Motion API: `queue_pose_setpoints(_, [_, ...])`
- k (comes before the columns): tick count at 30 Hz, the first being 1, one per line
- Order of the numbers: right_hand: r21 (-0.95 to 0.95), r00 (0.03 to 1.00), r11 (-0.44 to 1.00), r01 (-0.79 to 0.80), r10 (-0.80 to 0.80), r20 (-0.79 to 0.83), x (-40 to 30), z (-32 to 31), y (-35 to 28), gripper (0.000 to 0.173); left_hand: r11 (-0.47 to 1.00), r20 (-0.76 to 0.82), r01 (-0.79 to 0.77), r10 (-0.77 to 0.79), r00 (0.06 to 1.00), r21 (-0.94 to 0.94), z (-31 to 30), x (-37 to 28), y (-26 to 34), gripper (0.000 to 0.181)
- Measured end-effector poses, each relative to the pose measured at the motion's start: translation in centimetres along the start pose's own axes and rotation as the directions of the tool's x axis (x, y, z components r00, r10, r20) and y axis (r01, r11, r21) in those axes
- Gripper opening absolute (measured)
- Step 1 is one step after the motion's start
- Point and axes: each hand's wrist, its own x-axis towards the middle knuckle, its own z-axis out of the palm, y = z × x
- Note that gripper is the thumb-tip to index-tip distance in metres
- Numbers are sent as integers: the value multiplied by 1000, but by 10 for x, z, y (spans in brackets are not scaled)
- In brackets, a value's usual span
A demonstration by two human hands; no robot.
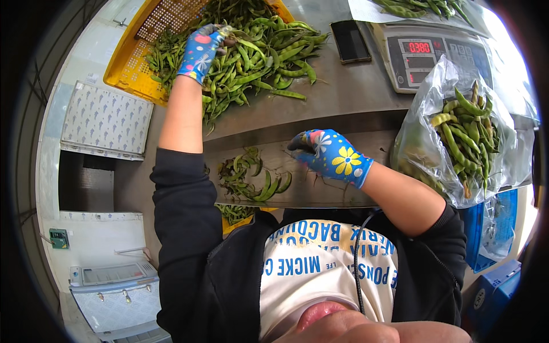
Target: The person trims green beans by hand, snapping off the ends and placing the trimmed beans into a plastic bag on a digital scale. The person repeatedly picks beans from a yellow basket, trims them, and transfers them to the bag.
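My left hand (pixel 203 51), in a blue flowered glove with dark fingertips, reaches into a heap of green bean pods (pixel 257 55); its fingertips touch pods, but whether they grip one cannot be told. The heap spills from a tipped yellow plastic crate (pixel 124 64) onto the metal counter. My right hand (pixel 330 156), gloved alike, hovers over the lower metal ledge with its fingers curled; their tips are partly hidden, and no pod shows in them. Left of it on the ledge lies a small group of curved pods (pixel 244 178). A clear plastic bag (pixel 411 128) holding pods stands at the right.
A smartphone (pixel 350 41) lies on the counter beside a lit digital scale (pixel 396 55). More pods rest on a white sheet (pixel 373 12) above the scale. Below the ledge are another yellow crate with pods (pixel 233 214) at the left and blue crates (pixel 493 283) at the right.
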Motion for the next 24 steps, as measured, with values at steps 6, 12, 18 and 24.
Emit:
queue_pose_setpoints(6, [205,965,966,159,-108,-238,12,-2,4,23,991,-38,-63,59,998,-117,0,-32,24,27])
queue_pose_setpoints(12, [-49,683,884,464,-392,-617,21,-14,12,37,945,132,-46,93,987,-323,57,-113,43,19])
queue_pose_setpoints(18, [536,926,780,324,-146,-348,17,-12,3,30,914,111,-41,94,989,-404,101,-172,21,19])
queue_pose_setpoints(24, [651,999,758,28,-44,8,14,-30,8,34,834,-235,-115,-18,972,-540,87,-157,-29,14])
